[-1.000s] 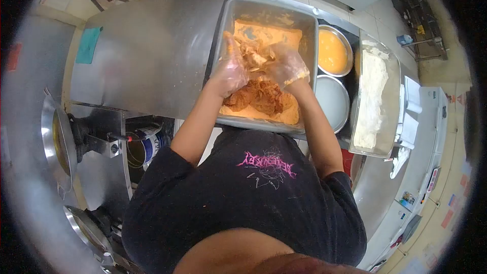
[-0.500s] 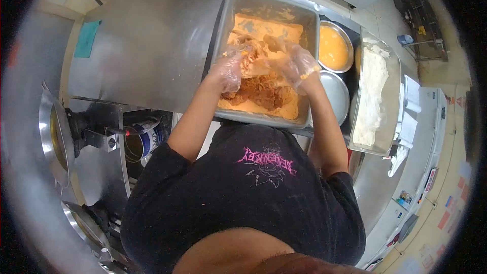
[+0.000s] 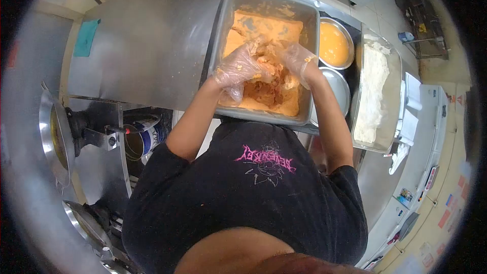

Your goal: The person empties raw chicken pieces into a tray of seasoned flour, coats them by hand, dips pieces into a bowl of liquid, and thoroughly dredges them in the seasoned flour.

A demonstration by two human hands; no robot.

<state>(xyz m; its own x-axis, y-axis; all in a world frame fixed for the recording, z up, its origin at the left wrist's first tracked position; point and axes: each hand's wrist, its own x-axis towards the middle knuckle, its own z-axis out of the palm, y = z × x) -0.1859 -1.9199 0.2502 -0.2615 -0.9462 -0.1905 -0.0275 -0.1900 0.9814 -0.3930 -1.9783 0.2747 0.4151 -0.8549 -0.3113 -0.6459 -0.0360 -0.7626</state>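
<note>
A grey rectangular tub (image 3: 221,45) holds orange breading powder (image 3: 269,26) and, nearer my body, a heap of wet reddish-brown pieces (image 3: 266,91) that look like marinated meat. Both hands wear clear plastic gloves smeared with orange crumbs. My left hand (image 3: 239,66) is inside the tub on the left, its fingers closed around orange-coated meat (image 3: 268,63). Facing it from the right, my right hand (image 3: 299,61) has its fingers curled down over the same clump. The fingertips are partly hidden in the food, so the shape of the pieces does not show.
Right of the tub stand a round pan of yellow-orange liquid (image 3: 335,45) and a round metal pan (image 3: 335,94). Farther right is a clear container of white flour (image 3: 371,91). A teal cloth (image 3: 87,38) lies on the steel table (image 3: 147,40); a wok (image 3: 53,132) sits at lower left.
My hands have come closer together over the meat. My left hand has moved up and right, and its fingers now reach toward the middle of the tub.
</note>
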